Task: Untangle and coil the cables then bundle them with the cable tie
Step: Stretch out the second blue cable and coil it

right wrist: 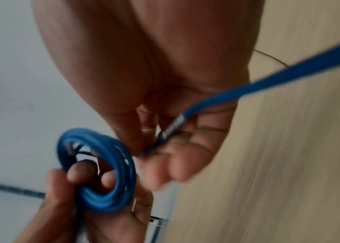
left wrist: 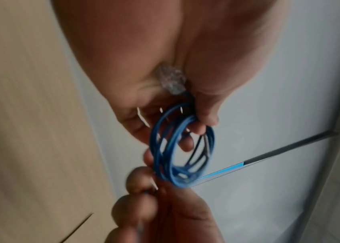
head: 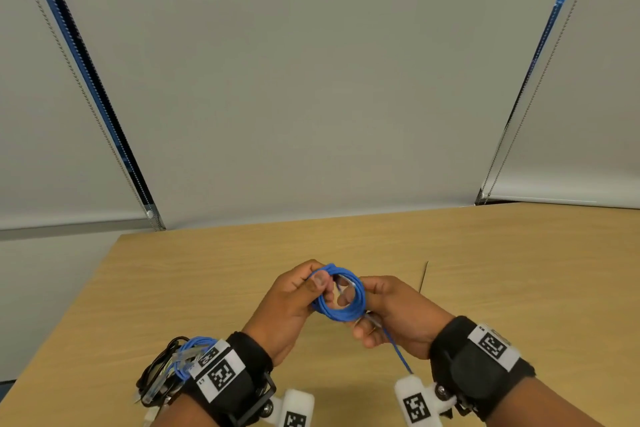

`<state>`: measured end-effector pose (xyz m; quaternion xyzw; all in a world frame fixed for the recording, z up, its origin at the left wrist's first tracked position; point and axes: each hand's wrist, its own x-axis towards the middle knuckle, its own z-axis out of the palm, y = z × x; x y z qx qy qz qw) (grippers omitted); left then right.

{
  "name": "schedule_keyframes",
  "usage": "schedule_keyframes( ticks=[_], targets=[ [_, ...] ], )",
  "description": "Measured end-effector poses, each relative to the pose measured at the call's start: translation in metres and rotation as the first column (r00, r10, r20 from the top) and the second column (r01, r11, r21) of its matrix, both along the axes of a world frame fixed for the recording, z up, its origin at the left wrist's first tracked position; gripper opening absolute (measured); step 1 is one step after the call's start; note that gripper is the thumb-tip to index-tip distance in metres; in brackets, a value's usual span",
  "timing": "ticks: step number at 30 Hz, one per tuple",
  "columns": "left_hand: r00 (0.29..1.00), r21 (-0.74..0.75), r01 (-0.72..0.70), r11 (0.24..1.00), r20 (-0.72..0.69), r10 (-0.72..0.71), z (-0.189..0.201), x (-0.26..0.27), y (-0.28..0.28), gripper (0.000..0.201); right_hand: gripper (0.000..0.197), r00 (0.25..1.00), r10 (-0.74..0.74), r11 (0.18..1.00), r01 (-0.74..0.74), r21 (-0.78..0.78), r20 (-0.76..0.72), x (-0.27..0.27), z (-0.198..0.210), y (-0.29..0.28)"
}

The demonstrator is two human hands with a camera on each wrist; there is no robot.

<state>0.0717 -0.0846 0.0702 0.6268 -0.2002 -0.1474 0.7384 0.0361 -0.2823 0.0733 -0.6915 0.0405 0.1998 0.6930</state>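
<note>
A thin blue cable is wound into a small coil that I hold above the wooden table. My left hand grips the coil's left side, thumb on top and fingers through the ring. In the left wrist view the coil hangs from those fingers, and a clear plug is tucked in the palm. My right hand pinches the cable just beside the coil. Its loose tail runs back toward my wrist. A black cable tie lies on the table behind the right hand.
A heap of other cables, blue and black with clear plugs, lies by my left wrist near the table's front left edge. Grey roller blinds stand behind the table.
</note>
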Motion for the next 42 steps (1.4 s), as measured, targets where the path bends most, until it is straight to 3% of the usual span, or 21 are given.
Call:
schedule_keyframes(
  ticks=[3,4,6,10,13,16,20,23,25,28,31,32,33,34,36,37,39,42],
  targets=[
    [0.979,0.068,-0.205,0.976,0.026,0.203,-0.004,0.01,0.002,0.029,0.018,0.944,-0.171,0.909,0.261,-0.324,0.283,0.0,0.0,0.001],
    [0.971,0.087,-0.24,0.967,0.019,0.239,-0.004,0.012,0.003,0.031,0.02,0.903,-0.195,0.874,0.336,-0.35,0.382,-0.001,0.002,0.003],
    [0.961,0.105,-0.275,0.956,0.008,0.276,-0.005,0.012,0.002,0.029,0.019,0.874,-0.13,0.877,0.321,-0.357,0.468,-0.005,0.008,0.011],
    [0.978,0.017,-0.206,0.978,-0.035,0.206,-0.001,0.006,-0.004,0.023,0.028,0.884,0.088,0.843,0.18,-0.507,0.46,-0.005,0.005,0.029],
    [0.977,0.054,-0.211,0.976,-0.012,0.212,-0.003,0.006,-0.002,0.028,0.016,0.928,-0.002,0.944,0.124,-0.305,0.372,-0.004,0.006,0.031],
    [0.942,0.27,-0.33,0.905,0.159,0.296,-0.01,0.011,0.001,0.028,0.015,0.973,-0.137,0.988,0.149,-0.051,0.185,-0.003,0.012,0.029],
    [0.889,0.432,-0.447,0.783,0.314,0.334,-0.018,0.024,0.008,0.025,0.024,0.981,-0.125,0.989,0.136,-0.063,0.146,0.0,0.011,0.026],
    [0.887,0.459,-0.461,0.76,0.27,0.375,-0.018,0.03,0.01,0.026,0.024,0.981,-0.097,0.992,0.109,-0.066,0.17,0.002,0.01,0.023],
    [0.891,0.427,-0.453,0.782,0.18,0.418,-0.017,0.033,0.014,0.028,0.021,0.973,-0.084,0.977,0.123,-0.175,0.217,0.003,0.009,0.02],
    [0.906,0.311,-0.404,0.86,0.006,0.423,-0.014,0.034,0.016,0.034,0.017,0.944,0.068,0.849,0.115,-0.516,0.323,0.006,0.005,0.01],
    [0.916,0.128,-0.337,0.933,-0.184,0.356,-0.008,0.03,0.013,0.033,0.011,0.915,0.213,0.557,0.175,-0.812,0.343,0.008,0.004,0.005],
    [0.913,0.083,-0.322,0.943,-0.236,0.332,-0.006,0.029,0.011,0.033,0.011,0.903,0.215,0.516,0.22,-0.828,0.373,0.01,0.005,0.003],
    [0.907,0.046,-0.313,0.949,-0.281,0.312,-0.005,0.027,0.01,0.032,0.013,0.888,0.197,0.547,0.252,-0.798,0.415,0.013,0.006,0.002],
    [0.901,0.019,-0.306,0.952,-0.318,0.296,-0.003,0.026,0.009,0.032,0.014,0.877,0.142,0.641,0.272,-0.718,0.459,0.015,0.007,0.001],
    [0.893,0.002,-0.285,0.959,-0.363,0.266,-0.001,0.023,0.007,0.03,0.019,0.87,-0.068,0.837,0.315,-0.446,0.488,0.019,0.008,0.0],
    [0.894,0.003,-0.267,0.964,-0.372,0.249,-0.001,0.022,0.005,0.029,0.021,0.872,-0.178,0.894,0.337,-0.296,0.457,0.02,0.008,-0.001],
    [0.904,0.011,-0.222,0.975,-0.373,0.21,-0.002,0.018,0.002,0.03,0.022,0.872,-0.336,0.93,0.368,-0.024,0.357,0.021,0.008,0.001],
    [0.922,0.021,-0.157,0.987,-0.354,0.154,-0.003,0.013,-0.003,0.043,0.016,0.858,-0.458,0.882,0.406,0.239,0.231,0.023,0.006,0.002]
  ],
)
